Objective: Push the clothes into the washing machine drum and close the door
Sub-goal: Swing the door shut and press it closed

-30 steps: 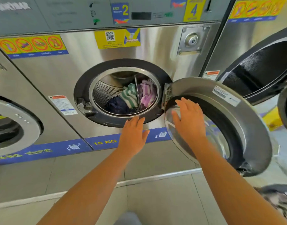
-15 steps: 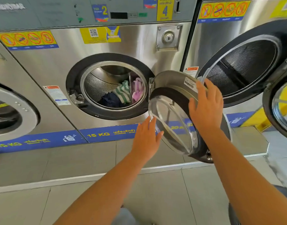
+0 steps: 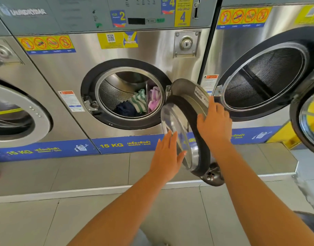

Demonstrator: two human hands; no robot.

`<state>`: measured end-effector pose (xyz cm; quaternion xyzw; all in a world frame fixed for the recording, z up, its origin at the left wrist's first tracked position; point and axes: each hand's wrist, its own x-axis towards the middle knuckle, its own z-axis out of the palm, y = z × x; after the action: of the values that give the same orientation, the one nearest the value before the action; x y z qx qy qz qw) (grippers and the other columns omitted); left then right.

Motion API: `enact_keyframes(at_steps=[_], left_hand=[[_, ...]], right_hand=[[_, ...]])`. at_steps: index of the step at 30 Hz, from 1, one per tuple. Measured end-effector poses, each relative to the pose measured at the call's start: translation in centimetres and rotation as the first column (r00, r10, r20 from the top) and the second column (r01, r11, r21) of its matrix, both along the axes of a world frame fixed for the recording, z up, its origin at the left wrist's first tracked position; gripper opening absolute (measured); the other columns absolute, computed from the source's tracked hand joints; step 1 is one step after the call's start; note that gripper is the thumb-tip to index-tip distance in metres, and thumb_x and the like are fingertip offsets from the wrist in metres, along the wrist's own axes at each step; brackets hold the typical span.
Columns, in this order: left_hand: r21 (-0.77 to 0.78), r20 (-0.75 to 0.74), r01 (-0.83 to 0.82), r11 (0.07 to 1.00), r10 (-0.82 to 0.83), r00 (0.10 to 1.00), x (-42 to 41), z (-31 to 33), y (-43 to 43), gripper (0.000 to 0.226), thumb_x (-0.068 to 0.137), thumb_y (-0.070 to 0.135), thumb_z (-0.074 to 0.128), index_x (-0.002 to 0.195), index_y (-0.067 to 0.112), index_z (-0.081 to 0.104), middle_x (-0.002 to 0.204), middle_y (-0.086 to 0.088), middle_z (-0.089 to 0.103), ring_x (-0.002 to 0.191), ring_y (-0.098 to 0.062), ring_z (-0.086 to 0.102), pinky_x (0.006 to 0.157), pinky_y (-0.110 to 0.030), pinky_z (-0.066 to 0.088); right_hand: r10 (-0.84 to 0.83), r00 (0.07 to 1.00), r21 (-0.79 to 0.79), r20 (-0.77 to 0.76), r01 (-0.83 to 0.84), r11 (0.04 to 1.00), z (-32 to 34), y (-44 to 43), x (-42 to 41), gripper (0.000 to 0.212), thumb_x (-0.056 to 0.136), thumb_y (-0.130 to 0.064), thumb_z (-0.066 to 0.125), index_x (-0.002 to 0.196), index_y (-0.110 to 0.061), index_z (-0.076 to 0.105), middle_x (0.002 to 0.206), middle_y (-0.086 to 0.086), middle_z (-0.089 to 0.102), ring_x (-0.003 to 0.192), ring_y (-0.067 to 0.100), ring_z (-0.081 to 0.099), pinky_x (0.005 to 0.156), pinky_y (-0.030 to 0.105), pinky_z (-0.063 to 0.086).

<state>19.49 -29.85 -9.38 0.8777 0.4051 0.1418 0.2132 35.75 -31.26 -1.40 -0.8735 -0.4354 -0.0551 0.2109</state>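
Washer (image 3: 152, 50) front and centre, drum (image 3: 117, 96) open; door (image 3: 186, 125) hinged right, swung about halfway, not latched; clothes (image 3: 140, 102) fully inside, pushing apparently done, closing left; right hand (image 3: 214, 121) flat on door's outer rim, fingers spread; left hand (image 3: 167, 155) open beside the glass, fingers together, contact unclear.

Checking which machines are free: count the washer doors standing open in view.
2. The middle machine's door, half swung with the right hand on it, and the right machine's door, cut off by the frame. More may sit outside it.
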Motion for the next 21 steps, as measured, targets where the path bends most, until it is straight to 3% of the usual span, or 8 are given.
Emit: enact_keyframes(at_steps=[5,9,12,15,18,21], left_hand=[[-0.049,0.081,-0.017,0.999,0.021,0.997,-1.5,0.1,0.0,0.078,0.091,0.062,0.021,0.153,0.019,0.004,0.163,0.000,0.006,0.150,-0.017,0.006,0.123,-0.036,0.006],[-0.038,0.200,-0.069,0.997,0.075,0.977,-3.0,0.7,0.0,0.081,0.088,0.069,0.020,0.153,0.024,0.006,0.162,0.003,0.010,0.149,-0.016,0.012,0.122,-0.038,0.016],[-0.002,0.235,-0.160,0.987,0.156,0.959,-4.0,0.9,0.9,0.078,0.091,0.064,0.026,0.153,0.022,0.005,0.162,0.001,0.014,0.149,-0.017,0.015,0.120,-0.039,0.023],[-0.002,0.295,-0.263,0.965,0.252,0.922,-5.8,0.8,2.7,0.066,0.097,0.045,0.036,0.153,0.022,0.009,0.158,-0.001,0.024,0.143,-0.020,0.030,0.112,-0.041,0.038],[0.029,0.294,-0.296,0.955,0.275,0.915,-8.3,0.7,5.0,0.065,0.100,0.029,0.044,0.153,0.027,0.006,0.159,0.001,0.023,0.140,-0.022,0.037,0.105,-0.036,0.044],[0.139,0.235,-0.285,0.949,0.248,0.940,-10.2,0.5,7.4,0.072,0.098,0.018,0.049,0.151,0.035,0.002,0.160,-0.001,0.019,0.138,-0.025,0.040,0.094,-0.039,0.055]], right_hand=[[0.184,0.978,0.176,-0.094,-0.166,0.970,0.2,0.2,-2.3,0.040,0.097,-0.028,0.044,0.135,-0.016,0.050,0.118,0.015,0.062,0.108,0.036,0.057,0.085,0.044,0.047],[0.372,0.928,0.225,0.022,-0.367,0.903,-0.6,1.7,-3.7,0.035,0.097,-0.028,0.046,0.126,-0.015,0.061,0.102,0.009,0.069,0.098,0.033,0.059,0.081,0.039,0.047],[0.479,0.862,0.144,0.167,-0.502,0.853,-0.8,3.7,-4.7,0.043,0.096,-0.037,0.039,0.126,-0.016,0.061,0.118,0.008,0.065,0.105,0.035,0.057,0.087,0.043,0.047],[0.529,0.805,0.073,0.271,-0.565,0.822,-1.1,5.9,-5.9,0.042,0.096,-0.039,0.043,0.132,-0.021,0.057,0.142,0.007,0.050,0.125,0.034,0.049,0.098,0.045,0.044],[0.591,0.766,-0.039,0.255,-0.602,0.797,-1.3,8.3,-6.8,0.051,0.098,-0.045,0.031,0.143,-0.025,0.043,0.151,0.009,0.040,0.141,0.034,0.033,0.112,0.049,0.034],[0.636,0.733,-0.132,0.240,-0.625,0.770,-1.5,10.6,-7.4,0.057,0.098,-0.049,0.019,0.150,-0.028,0.026,0.157,0.008,0.030,0.145,0.033,0.024,0.114,0.051,0.029]])
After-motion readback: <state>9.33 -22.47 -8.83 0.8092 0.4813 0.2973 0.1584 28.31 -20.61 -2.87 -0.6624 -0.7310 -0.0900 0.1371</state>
